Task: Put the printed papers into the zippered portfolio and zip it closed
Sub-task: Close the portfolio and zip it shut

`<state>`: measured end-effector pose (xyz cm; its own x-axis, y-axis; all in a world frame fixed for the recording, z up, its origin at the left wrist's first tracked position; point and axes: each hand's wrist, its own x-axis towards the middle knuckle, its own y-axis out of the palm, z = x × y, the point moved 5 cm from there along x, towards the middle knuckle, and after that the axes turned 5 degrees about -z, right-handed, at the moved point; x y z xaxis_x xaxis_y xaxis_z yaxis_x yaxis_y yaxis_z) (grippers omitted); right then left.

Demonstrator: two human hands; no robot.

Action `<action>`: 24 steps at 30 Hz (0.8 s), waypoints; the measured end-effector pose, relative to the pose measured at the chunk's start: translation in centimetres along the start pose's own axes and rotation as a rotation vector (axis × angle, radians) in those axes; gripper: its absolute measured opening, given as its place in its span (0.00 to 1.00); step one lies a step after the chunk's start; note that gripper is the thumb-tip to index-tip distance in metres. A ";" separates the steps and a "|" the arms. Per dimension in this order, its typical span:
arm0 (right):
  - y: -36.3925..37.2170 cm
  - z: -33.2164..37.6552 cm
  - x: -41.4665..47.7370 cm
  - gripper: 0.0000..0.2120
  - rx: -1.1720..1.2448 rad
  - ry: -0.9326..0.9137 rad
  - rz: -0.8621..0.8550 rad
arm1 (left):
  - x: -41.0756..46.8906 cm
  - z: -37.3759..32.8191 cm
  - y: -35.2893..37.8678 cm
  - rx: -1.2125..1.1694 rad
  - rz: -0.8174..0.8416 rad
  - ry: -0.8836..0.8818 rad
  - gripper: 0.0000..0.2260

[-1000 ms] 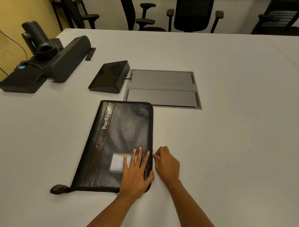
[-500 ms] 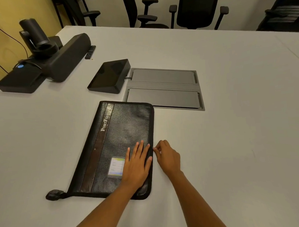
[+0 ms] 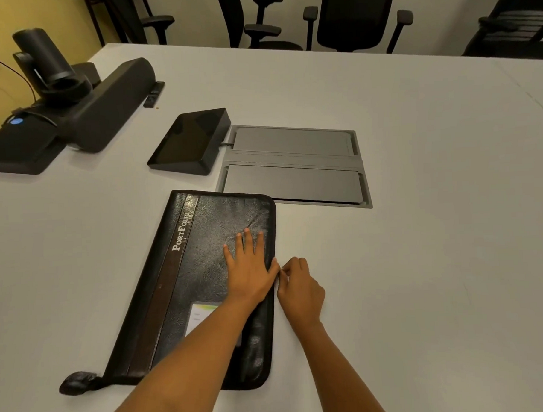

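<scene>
A black leather zippered portfolio (image 3: 200, 240) lies folded shut on the grey table (image 3: 420, 230), with white "PortFolio" lettering along a brown stripe and a label window near its front. My left hand (image 3: 251, 269) lies flat on the cover, fingers spread, pressing near the right edge. My right hand (image 3: 298, 285) sits beside that right edge, its thumb and fingers pinched on the small zipper pull at about mid-length. No printed papers are visible. A black strap tab (image 3: 77, 382) sticks out at the front left corner.
A black tablet-like console (image 3: 189, 141) and a grey recessed cable hatch (image 3: 293, 167) lie just beyond the portfolio. A black speaker bar with a camera (image 3: 73, 105) stands at the far left. Office chairs (image 3: 355, 18) line the far table edge.
My right hand has slid away from me along the portfolio's right edge with the zipper pull. My left hand has moved farther up the cover alongside it.
</scene>
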<state>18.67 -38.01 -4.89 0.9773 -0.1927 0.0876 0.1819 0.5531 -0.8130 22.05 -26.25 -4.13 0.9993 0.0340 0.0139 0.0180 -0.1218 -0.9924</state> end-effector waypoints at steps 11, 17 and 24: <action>0.7 0.2 6.8 0.10 -0.013 0.051 0.019 | 0.7 0.0 -0.1 -0.054 -0.050 -0.039 0.31; 1.0 0.0 5.6 0.11 -0.024 -0.061 -0.006 | 3.4 0.1 -1.6 -0.098 -0.157 -0.051 0.24; 1.3 0.0 5.6 0.12 -0.034 -0.077 -0.014 | 9.9 0.1 -1.3 -0.087 0.071 0.057 0.35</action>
<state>24.39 -38.41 -5.46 0.9803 -0.1369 0.1423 0.1934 0.5223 -0.8305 31.89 -25.63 -2.75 0.9984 -0.0341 -0.0462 -0.0523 -0.2074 -0.9769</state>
